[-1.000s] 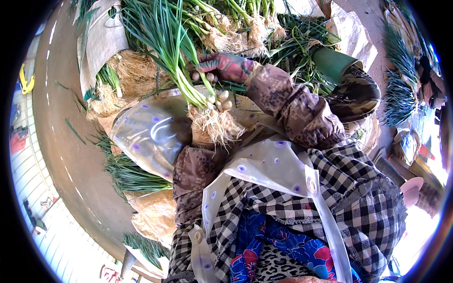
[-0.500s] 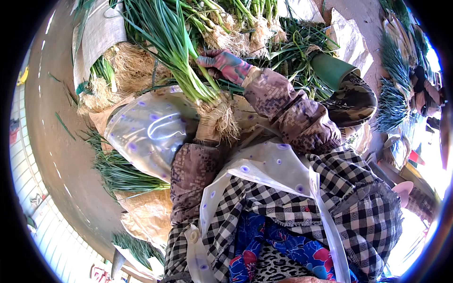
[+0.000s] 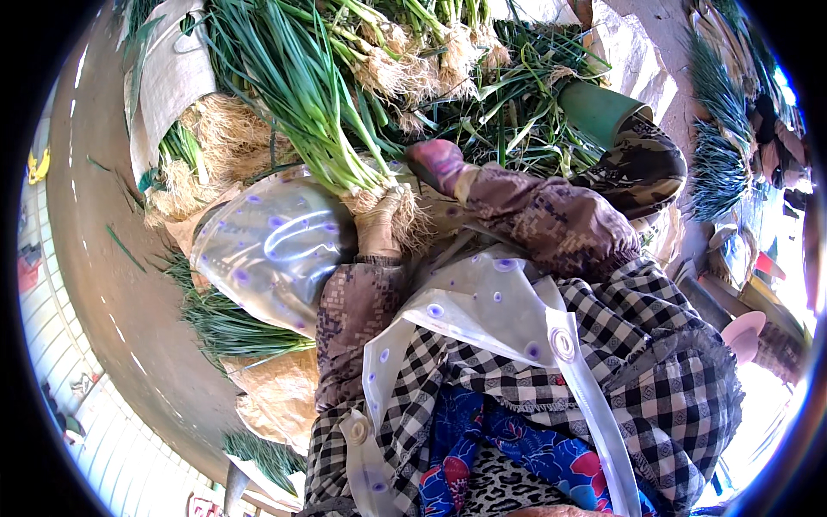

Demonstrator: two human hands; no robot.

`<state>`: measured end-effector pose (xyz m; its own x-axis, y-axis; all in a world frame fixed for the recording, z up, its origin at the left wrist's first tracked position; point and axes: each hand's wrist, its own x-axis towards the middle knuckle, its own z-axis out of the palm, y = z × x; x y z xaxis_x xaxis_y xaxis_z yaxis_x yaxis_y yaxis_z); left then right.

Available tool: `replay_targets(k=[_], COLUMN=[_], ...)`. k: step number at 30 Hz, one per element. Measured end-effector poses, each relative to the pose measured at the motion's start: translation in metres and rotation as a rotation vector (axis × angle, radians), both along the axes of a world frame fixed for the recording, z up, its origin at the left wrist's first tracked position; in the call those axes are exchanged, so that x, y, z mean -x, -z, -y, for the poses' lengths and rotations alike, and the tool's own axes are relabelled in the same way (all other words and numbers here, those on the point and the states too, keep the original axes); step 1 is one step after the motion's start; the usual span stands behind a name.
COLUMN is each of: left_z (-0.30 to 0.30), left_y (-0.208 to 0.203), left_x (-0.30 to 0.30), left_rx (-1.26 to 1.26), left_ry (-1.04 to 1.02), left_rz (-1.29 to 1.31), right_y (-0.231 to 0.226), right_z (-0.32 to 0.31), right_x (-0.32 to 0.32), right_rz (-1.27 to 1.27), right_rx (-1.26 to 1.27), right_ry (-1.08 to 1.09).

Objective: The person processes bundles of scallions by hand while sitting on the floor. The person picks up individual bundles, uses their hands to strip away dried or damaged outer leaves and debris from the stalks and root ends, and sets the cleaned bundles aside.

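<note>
A bunch of green onions [image 3: 332, 151] slants up and to the left across my lap, its leafy tops far and its pale roots [image 3: 412, 220] toward me. My left hand [image 3: 376, 231] is closed around it near the root end, partly covered by the stalks and roots. Just right of the stalks is my right hand [image 3: 437, 165], in a pink and blue stained glove. It is blurred and its fingers are tucked out of sight, so whether they grip anything does not show. Under the hands lies a clear plastic apron [image 3: 267, 246] with purple dots.
More green onions with bushy roots [image 3: 379, 73] lie beyond my hands. Loose green leaves [image 3: 517, 112] are heaped at the far right, beside a green boot [image 3: 590, 112]. On the left are another rooty bundle [image 3: 228, 138], a pale sack [image 3: 177, 73] and green tops [image 3: 233, 323] on brown wrapping.
My right hand has come off the leaves, moving right and toward me, and its fingers have turned out of view. My left hand keeps its hold on the green onions almost unmoved.
</note>
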<state>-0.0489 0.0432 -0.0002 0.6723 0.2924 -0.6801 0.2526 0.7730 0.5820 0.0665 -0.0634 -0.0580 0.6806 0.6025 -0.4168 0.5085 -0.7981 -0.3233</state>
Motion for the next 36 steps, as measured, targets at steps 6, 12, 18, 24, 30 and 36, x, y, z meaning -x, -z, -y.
replay_targets(k=[6,12,18,24,30,36], left_z=[-0.009,-0.029,-0.103,-0.162,-0.175,-0.164], left_y=[-0.006,-0.036,-0.113,-0.18,-0.216,-0.135], left_x=[0.003,-0.001,-0.014,-0.042,-0.076,-0.078], left_rx=[0.097,0.605,0.252,-0.197,-0.448,-0.122], left_ry=[0.025,0.218,0.121,-0.056,-0.177,0.122], left_rz=[-0.049,0.318,0.524,0.593,0.498,0.504], right_y=[0.054,0.076,0.024,-0.055,-0.064,-0.054], right_z=[0.072,0.131,0.086,0.021,-0.05,-0.071], right_x=[0.002,-0.038,-0.038,-0.056,-0.093,-0.128], right_rz=[-0.037,-0.001,-0.123,-0.244,0.495,-0.068], right_rx=[0.322,0.375,0.137,-0.549,-0.624,0.096], right_ry=[0.006,0.018,-0.058,-0.026,0.093,0.265])
